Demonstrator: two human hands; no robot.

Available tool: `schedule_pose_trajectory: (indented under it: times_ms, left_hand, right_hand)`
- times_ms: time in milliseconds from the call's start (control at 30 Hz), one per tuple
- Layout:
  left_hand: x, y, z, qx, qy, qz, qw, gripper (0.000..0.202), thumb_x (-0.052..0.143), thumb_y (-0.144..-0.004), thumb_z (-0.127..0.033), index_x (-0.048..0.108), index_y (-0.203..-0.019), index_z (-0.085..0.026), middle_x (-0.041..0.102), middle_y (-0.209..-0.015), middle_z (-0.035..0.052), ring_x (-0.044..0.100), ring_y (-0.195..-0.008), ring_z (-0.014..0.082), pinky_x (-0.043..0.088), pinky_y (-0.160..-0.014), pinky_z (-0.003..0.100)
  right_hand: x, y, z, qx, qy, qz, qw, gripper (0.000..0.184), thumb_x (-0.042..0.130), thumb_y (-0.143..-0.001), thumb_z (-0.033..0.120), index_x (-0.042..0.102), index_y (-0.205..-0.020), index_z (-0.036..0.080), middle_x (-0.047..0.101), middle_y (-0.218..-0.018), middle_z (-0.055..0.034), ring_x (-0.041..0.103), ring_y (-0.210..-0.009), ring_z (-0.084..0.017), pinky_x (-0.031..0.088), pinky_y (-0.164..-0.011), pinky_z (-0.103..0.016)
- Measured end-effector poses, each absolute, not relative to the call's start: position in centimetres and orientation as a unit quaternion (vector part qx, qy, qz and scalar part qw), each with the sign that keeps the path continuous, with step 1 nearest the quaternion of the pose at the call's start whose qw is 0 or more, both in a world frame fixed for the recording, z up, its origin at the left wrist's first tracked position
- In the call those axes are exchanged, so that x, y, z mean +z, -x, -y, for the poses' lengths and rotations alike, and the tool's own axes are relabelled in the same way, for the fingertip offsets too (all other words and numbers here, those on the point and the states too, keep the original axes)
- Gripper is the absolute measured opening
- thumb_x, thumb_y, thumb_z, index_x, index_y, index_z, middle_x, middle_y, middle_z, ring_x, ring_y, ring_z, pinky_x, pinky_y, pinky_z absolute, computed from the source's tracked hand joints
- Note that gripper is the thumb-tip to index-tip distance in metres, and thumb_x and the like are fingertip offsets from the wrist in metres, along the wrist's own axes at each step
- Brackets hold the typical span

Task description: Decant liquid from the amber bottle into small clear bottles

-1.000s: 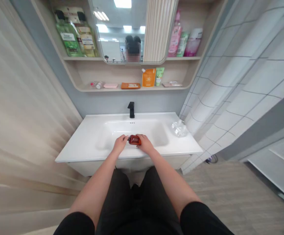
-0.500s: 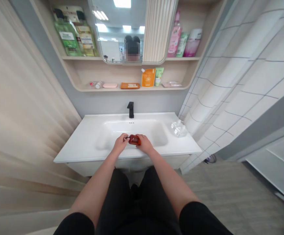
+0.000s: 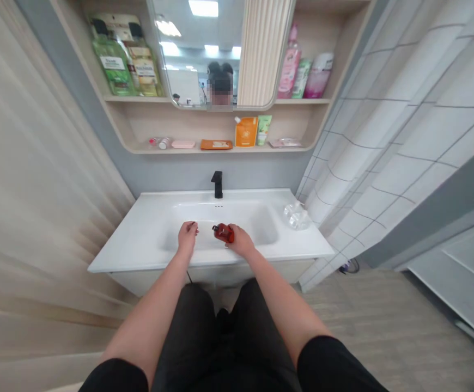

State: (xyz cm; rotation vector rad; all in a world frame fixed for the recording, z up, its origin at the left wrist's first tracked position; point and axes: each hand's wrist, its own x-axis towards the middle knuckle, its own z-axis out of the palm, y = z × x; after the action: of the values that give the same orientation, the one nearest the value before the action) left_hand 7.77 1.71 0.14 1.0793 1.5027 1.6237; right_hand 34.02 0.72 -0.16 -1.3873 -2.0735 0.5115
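Observation:
My right hand is wrapped round the base of a reddish-brown bottle above the front of the white sink. The bottle lies tilted nearly on its side, its narrow black-looking neck end pointing left. My left hand is a short way to the left of that neck, apart from the bottle. Its fingers are curled together, with a small dark spot at the fingertips; what they hold, if anything, is too small to name.
A black faucet stands behind the basin. A clear plastic bottle-like item rests on the counter's right side. Above, the shelf holds an orange pouch, a green tube and a pink bar. Curtains hang on both sides.
My left hand has come away from the bottle's neck and moved left, its fingers curled. The right hand still holds the bottle, whose neck end is now uncovered.

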Motion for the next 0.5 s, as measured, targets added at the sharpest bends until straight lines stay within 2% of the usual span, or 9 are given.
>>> schedule_pose_trajectory:
  times_ms: [133,200,233,300,400,500]
  left_hand:
    - [1.3,-0.3,-2.3,0.622,-0.378,-0.629,0.275,0.037,0.074,-0.076,-0.042,0.06,-0.104,-0.023,0.072,-0.09,0.0025,0.072,-0.081,0.0204,0.055,-0.077,0.033]
    - [2.0,4.5,-2.0,0.562,-0.394,-0.706,0.175,0.039,0.079,-0.075,-0.041,0.061,-0.105,-0.024,0.074,-0.094,0.0027,0.072,-0.082,0.0211,0.056,-0.079,0.034]
    - [2.2,6.7,-1.6,0.55,-0.394,-0.721,0.151,0.04,0.081,-0.075,-0.039,0.063,-0.108,-0.025,0.075,-0.098,0.0034,0.072,-0.086,0.0231,0.056,-0.083,0.037]
    - [2.6,10.3,-0.8,0.489,-0.4,-0.768,0.106,0.034,0.082,-0.076,-0.035,0.065,-0.104,-0.024,0.076,-0.095,0.005,0.073,-0.093,0.0287,0.055,-0.09,0.043]
    - [2.5,13.5,0.0,0.405,-0.408,-0.815,0.072,0.026,0.081,-0.076,-0.032,0.065,-0.094,-0.022,0.076,-0.093,0.0077,0.073,-0.102,0.0346,0.054,-0.096,0.046]
    - [1.9,15.1,-0.2,0.335,-0.419,-0.843,0.044,0.027,0.08,-0.079,-0.034,0.067,-0.099,-0.021,0.079,-0.101,0.0097,0.073,-0.108,0.0355,0.055,-0.098,0.044]
  right_hand:
    - [0.0,-34.1,-0.7,0.215,0.538,0.76,0.293,0.075,0.091,-0.074,0.024,0.057,-0.141,0.027,0.075,-0.126,-0.0079,0.072,-0.11,-0.031,0.054,-0.094,-0.04]
    - [0.1,-34.0,-0.7,0.222,0.541,0.755,0.296,0.074,0.091,-0.074,0.026,0.056,-0.14,0.027,0.075,-0.126,-0.0075,0.072,-0.109,-0.03,0.053,-0.091,-0.039]
    - [0.1,-34.0,-0.8,0.224,0.541,0.754,0.298,0.074,0.091,-0.074,0.026,0.056,-0.14,0.027,0.075,-0.127,-0.0076,0.072,-0.109,-0.03,0.053,-0.091,-0.038]
    - [0.2,-33.9,-0.9,0.227,0.542,0.752,0.297,0.075,0.091,-0.074,0.025,0.055,-0.14,0.026,0.075,-0.127,-0.0079,0.072,-0.109,-0.03,0.052,-0.091,-0.038]
    - [0.2,-33.9,-1.0,0.228,0.543,0.754,0.291,0.075,0.091,-0.074,0.025,0.056,-0.14,0.025,0.075,-0.127,-0.0085,0.072,-0.108,-0.029,0.051,-0.09,-0.037]
    - [0.1,-34.0,-1.0,0.226,0.544,0.755,0.289,0.075,0.092,-0.073,0.026,0.057,-0.14,0.025,0.075,-0.126,-0.0083,0.071,-0.109,-0.029,0.051,-0.09,-0.037]
